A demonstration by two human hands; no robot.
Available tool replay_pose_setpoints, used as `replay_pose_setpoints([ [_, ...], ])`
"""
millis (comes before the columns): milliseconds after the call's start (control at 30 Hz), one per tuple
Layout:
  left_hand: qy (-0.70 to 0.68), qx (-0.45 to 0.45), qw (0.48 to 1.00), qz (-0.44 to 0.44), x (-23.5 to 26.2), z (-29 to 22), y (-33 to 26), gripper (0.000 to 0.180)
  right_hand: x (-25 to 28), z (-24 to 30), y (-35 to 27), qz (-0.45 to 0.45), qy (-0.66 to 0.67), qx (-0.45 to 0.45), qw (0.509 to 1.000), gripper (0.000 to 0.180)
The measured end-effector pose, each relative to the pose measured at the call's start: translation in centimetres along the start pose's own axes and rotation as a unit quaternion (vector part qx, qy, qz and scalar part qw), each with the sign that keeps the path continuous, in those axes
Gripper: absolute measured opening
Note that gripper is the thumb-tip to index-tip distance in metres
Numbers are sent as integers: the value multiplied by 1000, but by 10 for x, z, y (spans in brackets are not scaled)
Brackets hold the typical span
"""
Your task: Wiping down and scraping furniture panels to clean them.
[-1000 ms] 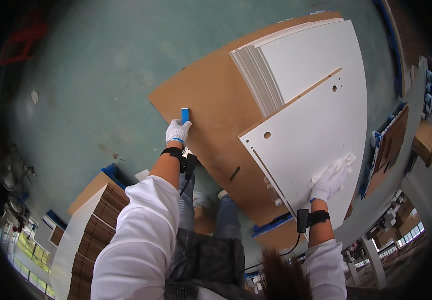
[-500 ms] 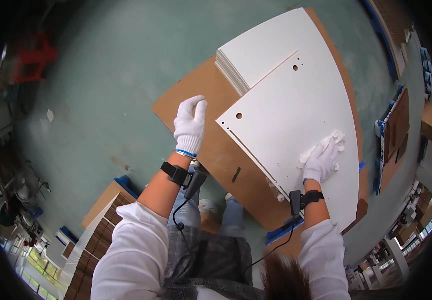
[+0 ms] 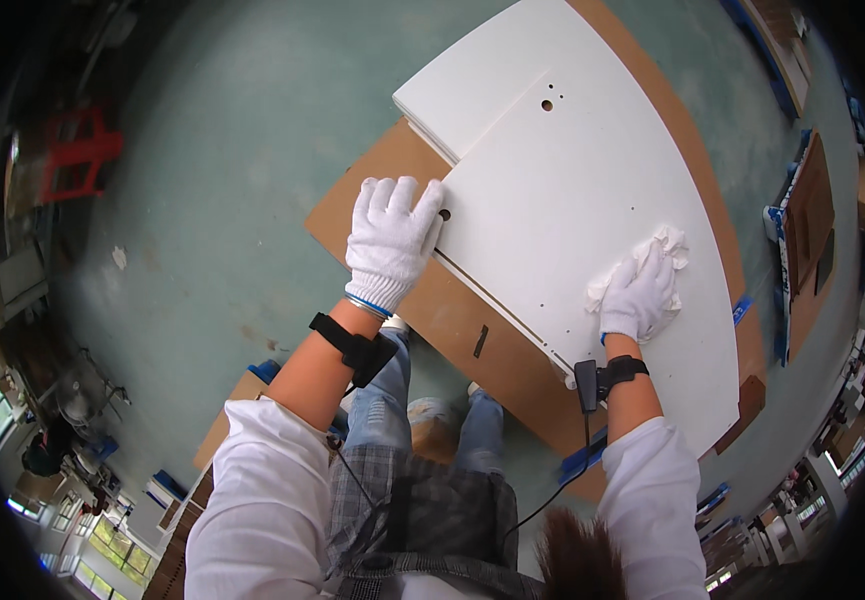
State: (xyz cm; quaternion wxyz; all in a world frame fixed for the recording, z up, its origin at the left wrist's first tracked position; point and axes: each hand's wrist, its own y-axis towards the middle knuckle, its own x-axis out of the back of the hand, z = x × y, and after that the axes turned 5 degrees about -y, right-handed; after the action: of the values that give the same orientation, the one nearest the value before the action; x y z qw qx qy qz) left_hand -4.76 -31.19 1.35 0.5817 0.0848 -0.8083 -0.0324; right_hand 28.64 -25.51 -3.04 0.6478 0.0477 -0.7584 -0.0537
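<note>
Your right hand [image 3: 639, 302] grasps a cloth [image 3: 670, 246] against the white panel [image 3: 562, 210]; your left hand [image 3: 388, 236], unclenched, likely steadies it.

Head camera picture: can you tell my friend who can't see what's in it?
A gloved right hand rests on a crumpled white cloth over a white panel with round holes, while the gloved left hand is at the panel's left corner. Another white panel and a brown board show beside it, above a green floor.
</note>
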Motion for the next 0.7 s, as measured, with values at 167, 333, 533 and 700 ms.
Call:
replay_pose_setpoints([
  [167, 43, 30, 998, -40, -1, 16, -1, 30, 3, 5, -1, 15, 6, -33, 999, 49],
  [333, -84, 120, 988, 49, -13, -25, 18, 40, -9, -4, -5, -7, 13, -42, 999, 48],
  [533, -184, 314, 931, -13, -20, -23, 24, 65, -2, 6, 2, -42, 69, -33, 996, 46],
  [700, -521, 480, 704, -50, -30, -21, -45, 71, 4, -13, 19, 104, 144, -26, 984, 17],
])
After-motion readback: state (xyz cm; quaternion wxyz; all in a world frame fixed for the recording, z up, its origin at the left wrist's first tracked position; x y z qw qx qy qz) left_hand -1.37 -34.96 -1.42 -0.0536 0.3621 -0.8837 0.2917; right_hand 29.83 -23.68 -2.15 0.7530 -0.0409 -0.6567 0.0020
